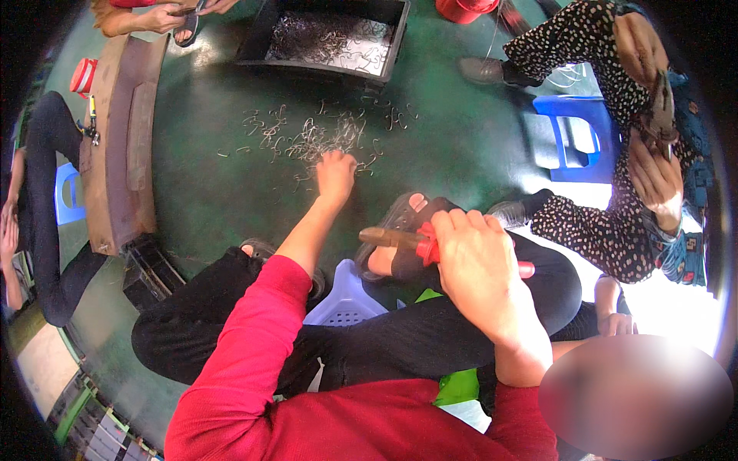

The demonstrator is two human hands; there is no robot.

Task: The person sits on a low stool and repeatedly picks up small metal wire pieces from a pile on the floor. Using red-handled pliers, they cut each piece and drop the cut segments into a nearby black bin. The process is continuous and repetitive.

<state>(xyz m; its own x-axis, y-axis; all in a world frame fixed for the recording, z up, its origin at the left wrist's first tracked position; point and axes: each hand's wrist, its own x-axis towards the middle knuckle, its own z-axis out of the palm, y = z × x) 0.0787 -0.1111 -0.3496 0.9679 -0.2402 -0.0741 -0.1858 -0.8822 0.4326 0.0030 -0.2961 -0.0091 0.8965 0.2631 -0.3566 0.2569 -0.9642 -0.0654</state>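
Seated on a low pale plastic stool (346, 303) above a green floor (207, 192), a person in a red long-sleeved top reaches the left hand (336, 174) down into a loose scatter of bent metal wire pieces (311, 137); its fingers are curled together into the near edge of the pile, though whether they grip a piece cannot be told. The right hand (477, 265) rests over the knee, fingers clamped around the red handles of a pair of pliers (400, 240), whose worn brownish head points left toward a sandalled foot (400, 223). Beyond the scatter stands a black tray (327, 38) filled with more of the same wire. At right, another person in a spotted dark garment sits by a blue stool (573, 138), both hands on a tool. A long wooden block (119, 146) lies at left beside a third seated person.
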